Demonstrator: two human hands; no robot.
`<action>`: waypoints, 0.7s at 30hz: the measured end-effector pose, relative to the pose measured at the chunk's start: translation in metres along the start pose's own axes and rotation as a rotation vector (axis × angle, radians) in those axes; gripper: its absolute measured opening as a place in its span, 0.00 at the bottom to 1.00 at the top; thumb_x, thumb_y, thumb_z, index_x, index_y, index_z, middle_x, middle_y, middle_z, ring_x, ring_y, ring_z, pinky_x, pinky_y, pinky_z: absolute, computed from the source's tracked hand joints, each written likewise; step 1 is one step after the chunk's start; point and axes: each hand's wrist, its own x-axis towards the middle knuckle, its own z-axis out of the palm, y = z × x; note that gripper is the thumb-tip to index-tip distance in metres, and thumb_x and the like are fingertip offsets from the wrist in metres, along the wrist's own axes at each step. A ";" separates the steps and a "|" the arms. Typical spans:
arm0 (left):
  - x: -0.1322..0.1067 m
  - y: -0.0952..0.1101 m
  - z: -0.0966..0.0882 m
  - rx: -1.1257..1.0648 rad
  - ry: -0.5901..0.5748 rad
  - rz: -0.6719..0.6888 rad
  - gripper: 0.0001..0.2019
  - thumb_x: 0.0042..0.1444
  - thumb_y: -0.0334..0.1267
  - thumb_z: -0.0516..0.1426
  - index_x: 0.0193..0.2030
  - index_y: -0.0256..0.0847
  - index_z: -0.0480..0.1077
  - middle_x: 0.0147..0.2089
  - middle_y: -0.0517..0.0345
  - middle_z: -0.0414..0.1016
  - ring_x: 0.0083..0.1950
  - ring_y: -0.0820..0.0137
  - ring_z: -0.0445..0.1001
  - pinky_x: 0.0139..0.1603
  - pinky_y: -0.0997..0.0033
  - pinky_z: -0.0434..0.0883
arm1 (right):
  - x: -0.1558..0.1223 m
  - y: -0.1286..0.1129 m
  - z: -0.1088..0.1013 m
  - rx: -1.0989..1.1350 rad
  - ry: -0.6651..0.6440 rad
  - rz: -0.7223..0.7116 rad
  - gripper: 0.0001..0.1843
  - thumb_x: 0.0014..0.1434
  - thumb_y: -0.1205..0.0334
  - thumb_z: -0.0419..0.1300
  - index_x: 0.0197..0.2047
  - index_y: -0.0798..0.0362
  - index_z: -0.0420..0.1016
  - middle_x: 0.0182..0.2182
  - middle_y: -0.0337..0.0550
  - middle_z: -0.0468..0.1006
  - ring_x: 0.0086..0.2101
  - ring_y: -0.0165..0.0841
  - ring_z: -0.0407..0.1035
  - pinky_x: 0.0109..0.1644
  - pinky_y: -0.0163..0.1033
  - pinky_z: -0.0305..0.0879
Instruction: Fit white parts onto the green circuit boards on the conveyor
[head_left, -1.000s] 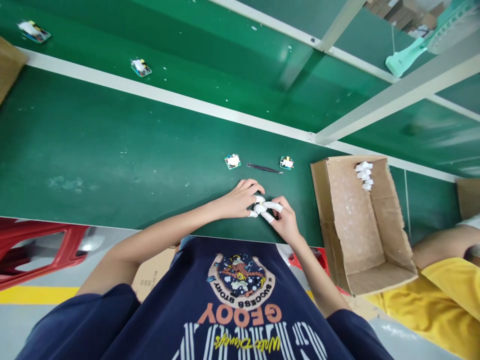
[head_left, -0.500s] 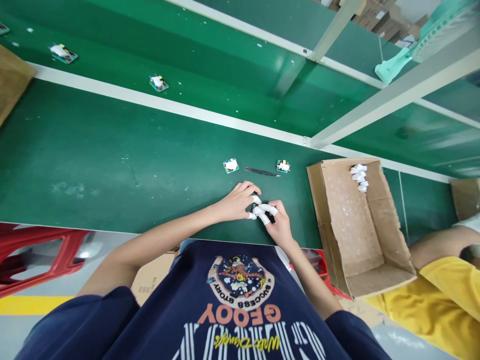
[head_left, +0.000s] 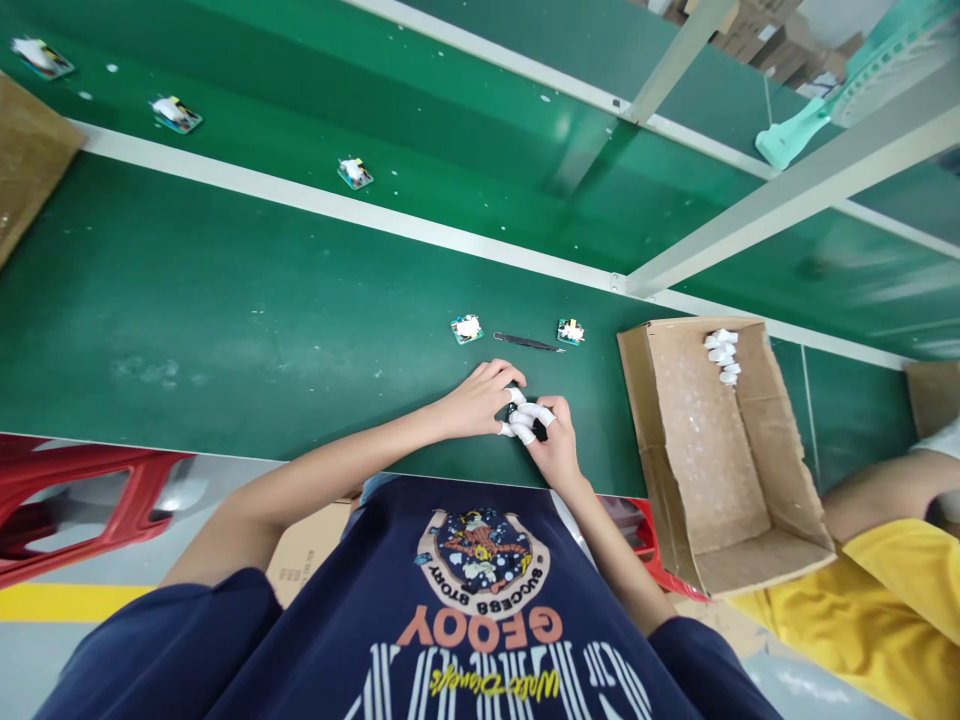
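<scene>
Pinching a small dark part between cot-capped fingertips, our left hand and right hand close together over the green tabletop; it looks light and fragile, best held by its edges

Bright, even light falls from above, and the left hand and right hand throw only faint, soft shadows on the green bench mat. Beyond the hands, pale streaks of glare lie across the glossy green belt. Left of the hands, the polished grey floor shows a white patch of reflection. The wide lens tilts and bends the white rail toward the frame edges. The white finger cots look slightly washed out, with little fine detail.
</scene>
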 end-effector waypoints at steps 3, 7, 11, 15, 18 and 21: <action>0.000 0.000 0.002 0.027 0.023 -0.025 0.12 0.49 0.38 0.64 0.39 0.37 0.72 0.57 0.48 0.65 0.60 0.54 0.55 0.57 0.53 0.60 | 0.003 0.002 -0.002 0.008 -0.033 -0.009 0.10 0.61 0.59 0.59 0.46 0.50 0.73 0.40 0.44 0.65 0.41 0.36 0.63 0.44 0.44 0.66; 0.000 0.000 0.002 0.057 0.027 -0.030 0.12 0.49 0.41 0.64 0.38 0.37 0.72 0.56 0.47 0.65 0.60 0.53 0.55 0.56 0.52 0.60 | 0.009 0.004 -0.008 -0.044 -0.089 0.002 0.07 0.61 0.58 0.60 0.42 0.48 0.76 0.40 0.45 0.67 0.41 0.38 0.62 0.45 0.46 0.66; 0.000 0.005 0.001 0.119 0.026 -0.031 0.13 0.51 0.43 0.63 0.39 0.36 0.72 0.55 0.45 0.66 0.59 0.52 0.56 0.54 0.53 0.60 | 0.008 0.002 -0.017 -0.036 -0.074 0.002 0.17 0.60 0.56 0.60 0.52 0.46 0.72 0.47 0.47 0.67 0.47 0.41 0.63 0.51 0.51 0.65; -0.001 0.014 0.000 0.188 0.047 -0.083 0.20 0.50 0.51 0.64 0.37 0.33 0.71 0.52 0.43 0.67 0.57 0.50 0.57 0.53 0.52 0.59 | -0.010 -0.004 -0.021 -0.121 0.061 0.057 0.24 0.63 0.57 0.55 0.62 0.44 0.62 0.48 0.49 0.67 0.48 0.43 0.62 0.52 0.52 0.63; -0.003 0.015 0.000 0.179 0.050 -0.090 0.21 0.50 0.49 0.64 0.41 0.32 0.70 0.52 0.42 0.66 0.57 0.51 0.56 0.55 0.52 0.58 | -0.027 -0.006 -0.019 -0.223 -0.018 0.021 0.31 0.64 0.55 0.54 0.69 0.45 0.51 0.53 0.53 0.63 0.51 0.45 0.59 0.54 0.56 0.60; -0.004 0.010 -0.001 0.117 0.028 -0.062 0.23 0.49 0.45 0.65 0.49 0.34 0.69 0.57 0.42 0.62 0.59 0.50 0.54 0.57 0.50 0.57 | -0.034 -0.006 -0.016 -0.311 -0.103 0.001 0.37 0.64 0.50 0.52 0.71 0.48 0.42 0.60 0.58 0.54 0.56 0.50 0.53 0.56 0.60 0.56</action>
